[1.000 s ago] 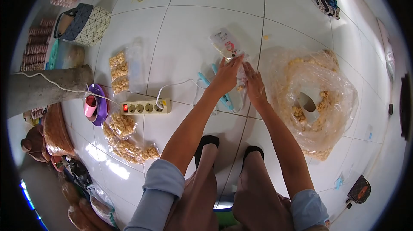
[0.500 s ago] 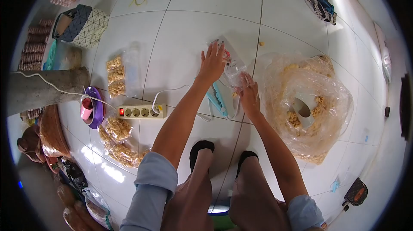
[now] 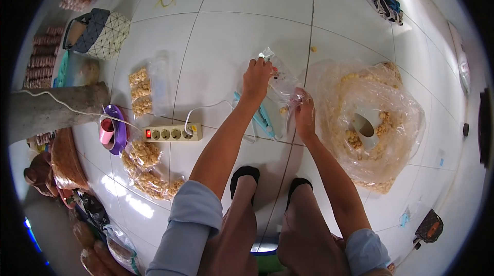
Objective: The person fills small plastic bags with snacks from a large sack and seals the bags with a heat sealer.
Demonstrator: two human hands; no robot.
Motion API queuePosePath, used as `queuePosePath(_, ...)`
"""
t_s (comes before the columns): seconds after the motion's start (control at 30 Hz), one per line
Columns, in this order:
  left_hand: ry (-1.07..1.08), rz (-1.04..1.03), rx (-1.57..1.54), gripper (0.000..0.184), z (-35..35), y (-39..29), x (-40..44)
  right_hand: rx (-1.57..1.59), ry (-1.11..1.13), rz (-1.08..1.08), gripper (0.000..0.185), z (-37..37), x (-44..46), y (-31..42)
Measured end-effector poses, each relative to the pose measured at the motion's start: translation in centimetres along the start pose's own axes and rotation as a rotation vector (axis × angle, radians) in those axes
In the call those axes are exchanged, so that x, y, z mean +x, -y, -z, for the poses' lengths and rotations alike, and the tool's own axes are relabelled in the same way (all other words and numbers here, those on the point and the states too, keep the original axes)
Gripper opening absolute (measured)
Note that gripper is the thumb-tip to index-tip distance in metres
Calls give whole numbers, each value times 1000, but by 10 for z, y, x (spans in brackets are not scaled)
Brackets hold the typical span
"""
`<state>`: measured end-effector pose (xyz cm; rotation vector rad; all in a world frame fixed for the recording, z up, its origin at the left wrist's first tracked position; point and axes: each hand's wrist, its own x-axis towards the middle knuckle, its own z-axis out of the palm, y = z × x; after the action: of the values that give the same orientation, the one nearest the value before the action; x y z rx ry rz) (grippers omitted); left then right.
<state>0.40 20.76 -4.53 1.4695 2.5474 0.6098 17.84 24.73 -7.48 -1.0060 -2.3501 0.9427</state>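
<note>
A clear plastic bag (image 3: 286, 79) with small printed marks is stretched between my two hands above the tiled floor. My left hand (image 3: 257, 77) has its fingers curled closed on the bag's far left end. At the near right end, my right hand (image 3: 304, 110) pinches the bag's edge. Just below the bag lies a light-blue hair straightener (image 3: 264, 117), its cord running left. A small snack piece (image 3: 283, 110) rests beside it. To the right of my right hand is a large open plastic bag (image 3: 334, 96) of puffed snacks, with a white scoop-like cup (image 3: 365, 131) inside.
A power strip (image 3: 172, 133) with a lit red switch lies left. Filled snack packs (image 3: 140, 92) and more filled bags (image 3: 149, 173) are near it. A purple basin (image 3: 120, 131) stands by a pillar (image 3: 62, 106). A patterned bag (image 3: 108, 34) sits farther back.
My left hand's fingers, spread flat on the bag before, are now curled closed on it. The bag's far end bunches up, and my right hand has shifted slightly right.
</note>
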Motion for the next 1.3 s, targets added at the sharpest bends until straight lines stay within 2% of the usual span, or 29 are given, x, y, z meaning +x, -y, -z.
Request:
queuePosePath(0.07, -23, 13, 39, 19, -3, 3, 2, 232, -184, -87, 40, -7, -1, 3)
queuePosePath(0.2, -25, 52, 50, 17, -6, 3, 1, 154, -133, -211, 38, -6, 8, 2)
queuePosePath(0.27, -28, 82, -8, 22, -4, -8, -6, 351, -192, -264, 28, -12, 10, -5)
queuePosePath(0.4, 8, 65, -18, 39, -7, -39, -29, 296, -107, -258, 15, -4, 23, 7)
queuePosePath(0.47, 27, 80, -33, 40, -9, -38, -29, 146, -119, -326, 8, -2, 29, 11)
queuePosePath(0.53, 42, 94, -49, 43, -18, -32, -28, 152, -129, -317, 7, -1, 27, 11)
queuePosePath(0.6, -59, 6, 50, 41, -24, -25, -26, 156, -138, -306, 7, 4, 20, 16)
queuePosePath(0.7, -41, 21, 91, 46, -30, -23, -25, 188, -119, -312, 10, 32, 6, 33)
queuePosePath(0.77, -41, 28, 139, 49, -36, -21, -25, 371, -282, -240, 10, 58, 3, 54)
queuePosePath(0.83, -49, 32, 188, 53, -35, -27, -27, 365, -307, -208, 10, 94, 1, 74)
queuePosePath(0.9, -13, 257, 239, 63, -21, -44, -30, 364, -346, -164, 11, 130, -4, 93)
queuePosePath(0.93, -46, 240, 232, 63, -9, -54, -26, 435, -352, -117, 11, 149, -5, 103)
queuePosePath(1.0, 284, 366, -1041, 83, 28, -72, -18, 514, -385, -21, 11, 185, -6, 131)
queuePosePath(1.03, 255, 323, -1038, 83, 72, -91, -20, 594, -374, 36, 11, 201, -6, 145)
queuePosePath(1.1, 798, 324, -1741, 88, 184, -140, -40, 677, -384, 137, 10, 234, -10, 173)
queuePosePath(1.13, 788, 277, -1722, 88, 213, -152, -45, 654, -355, 213, 10, 248, -13, 184)
queuePosePath(1.17, 731, 204, -1812, 80, 240, -165, -50, 627, -323, 288, 11, 263, -16, 195)
queuePosePath(1.2, 676, 127, -1901, 72, 264, -177, -55, 630, -345, 328, 11, 277, -21, 208)
queuePosePath(1.23, 666, 80, -1883, 72, 281, -186, -59, 540, -304, 325, 12, 291, -26, 219)
queuePosePath(1.3, 311, -67, -1565, 46, 311, -203, -72, 452, -289, 354, 14, 313, -35, 237)
